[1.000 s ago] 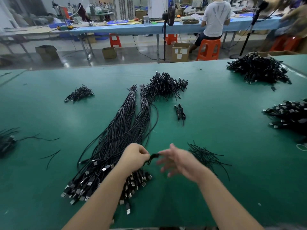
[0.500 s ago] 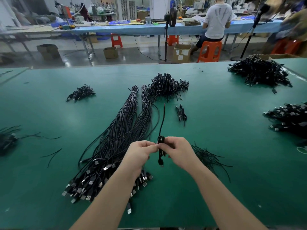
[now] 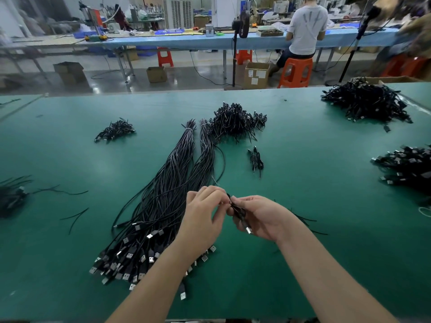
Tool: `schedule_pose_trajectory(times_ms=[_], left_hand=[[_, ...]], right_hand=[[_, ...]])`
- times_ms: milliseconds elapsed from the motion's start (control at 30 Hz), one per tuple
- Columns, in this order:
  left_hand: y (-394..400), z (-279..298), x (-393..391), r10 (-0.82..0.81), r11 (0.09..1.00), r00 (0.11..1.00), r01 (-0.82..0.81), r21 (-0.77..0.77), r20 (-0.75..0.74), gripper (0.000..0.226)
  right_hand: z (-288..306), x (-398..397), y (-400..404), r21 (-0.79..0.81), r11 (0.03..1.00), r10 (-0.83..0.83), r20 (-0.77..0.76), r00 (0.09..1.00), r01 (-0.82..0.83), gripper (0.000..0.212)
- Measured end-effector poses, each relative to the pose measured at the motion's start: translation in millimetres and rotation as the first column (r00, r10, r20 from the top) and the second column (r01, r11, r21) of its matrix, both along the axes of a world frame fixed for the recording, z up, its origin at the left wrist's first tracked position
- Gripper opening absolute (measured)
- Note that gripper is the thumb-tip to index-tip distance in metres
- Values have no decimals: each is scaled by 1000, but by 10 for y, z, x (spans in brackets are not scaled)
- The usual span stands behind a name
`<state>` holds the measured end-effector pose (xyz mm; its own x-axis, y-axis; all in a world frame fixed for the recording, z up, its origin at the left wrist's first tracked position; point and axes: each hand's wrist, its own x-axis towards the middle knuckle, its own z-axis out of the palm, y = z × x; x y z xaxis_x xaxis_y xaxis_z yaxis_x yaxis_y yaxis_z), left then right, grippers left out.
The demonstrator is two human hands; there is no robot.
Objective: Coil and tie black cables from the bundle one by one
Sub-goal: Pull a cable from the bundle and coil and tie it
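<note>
A long bundle of black USB cables (image 3: 172, 190) lies on the green table (image 3: 314, 183), plugs fanned out toward me. Above its near end my left hand (image 3: 205, 213) and my right hand (image 3: 258, 215) meet. Between them is one small coiled black cable (image 3: 240, 212); its silver plug hangs below my right palm. My right hand holds the coil, and my left fingertips pinch at its top. A pile of tied coils (image 3: 233, 121) sits behind the bundle, with a few more coils (image 3: 256, 159) nearer.
More heaps of black cables lie at the far right (image 3: 366, 101), right edge (image 3: 408, 166), far left (image 3: 115, 130) and left edge (image 3: 11, 197). Loose black ties (image 3: 303, 221) lie to the right of my hands. A person sits at a blue bench beyond the table.
The cable's free end that stretched up the table half a second ago is now gathered into the coil. Both hands have closed together round it, and the coil has tilted into my right palm.
</note>
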<state>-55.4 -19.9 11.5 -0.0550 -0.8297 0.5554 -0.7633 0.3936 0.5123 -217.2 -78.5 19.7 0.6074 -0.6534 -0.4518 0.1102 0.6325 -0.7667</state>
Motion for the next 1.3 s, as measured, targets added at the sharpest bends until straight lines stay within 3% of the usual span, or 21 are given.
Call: schedule_pose_trajectory(times_ms=[100, 167, 200, 233, 300, 333, 400, 500, 633, 767, 833, 900, 967, 1067, 1167, 1233, 1300], left_hand=[[-8, -2, -6, 20, 999, 999, -18, 42, -40, 15], [-11, 5, 8, 71, 988, 982, -45, 149, -175, 13], [-19, 12, 26, 123, 969, 952, -55, 240, -280, 11], [-37, 22, 43, 192, 936, 897, -46, 348, -399, 10], [-69, 33, 63, 327, 855, 727, 44, 517, -603, 10], [-78, 34, 65, 367, 824, 653, 102, 557, -662, 11], [-82, 33, 52, 386, 795, 573, 190, 576, -723, 11], [-56, 28, 29, 348, 802, 603, 204, 561, -718, 13], [-39, 36, 33, 260, 861, 730, 121, 495, -632, 11], [-23, 14, -15, 93, 971, 955, -24, 237, -283, 15], [-22, -3, -28, 84, 995, 996, -82, 61, -28, 16], [-33, -38, -11, 74, 997, 991, -70, -43, 109, 15], [-35, -57, 5, 66, 997, 995, -64, -30, 70, 14], [-48, -40, 25, 142, 967, 969, -91, 238, -205, 13], [-105, -1, 55, 320, 838, 797, 15, 546, -513, 11], [-105, 13, 60, 394, 766, 683, 125, 630, -615, 12], [-82, 21, 40, 398, 745, 657, 176, 644, -641, 13]], right_hand=[[-9, 21, -10, -87, 996, -22, -83, 996, 14, 23], [-1, 35, -15, -256, 966, -84, -232, 969, 23, 20], [-8, 18, -13, -427, 904, -148, -357, 923, -20, 23], [-8, -10, -6, -626, 769, -245, -476, 845, -130, 34], [-36, -39, 13, -835, 432, -352, -505, 788, -342, 52], [-48, -33, 31, -866, 340, -342, -477, 810, -366, 51], [-87, -9, 47, -900, 287, -333, -414, 847, -326, 36], [-80, 13, 55, -899, 372, -357, -370, 858, -233, 13], [-27, 15, 49, -705, 704, -229, -336, 914, -83, 13], [30, 33, 14, -382, 917, -212, -226, 951, 114, 18], [29, 30, 0, -269, 959, -145, -183, 972, 93, 5], [18, 27, 4, -239, 970, -85, -150, 985, 47, 6], [19, 25, 10, -245, 968, -83, -126, 988, 50, 12], [29, -1, 29, -318, 946, -86, -69, 994, 60, 17], [5, 1, 65, -555, 832, -115, -194, 974, -13, 19], [-22, 14, 61, -659, 751, -222, -303, 927, -36, 16], [-49, 11, 44, -699, 715, -295, -337, 894, -27, 10]])
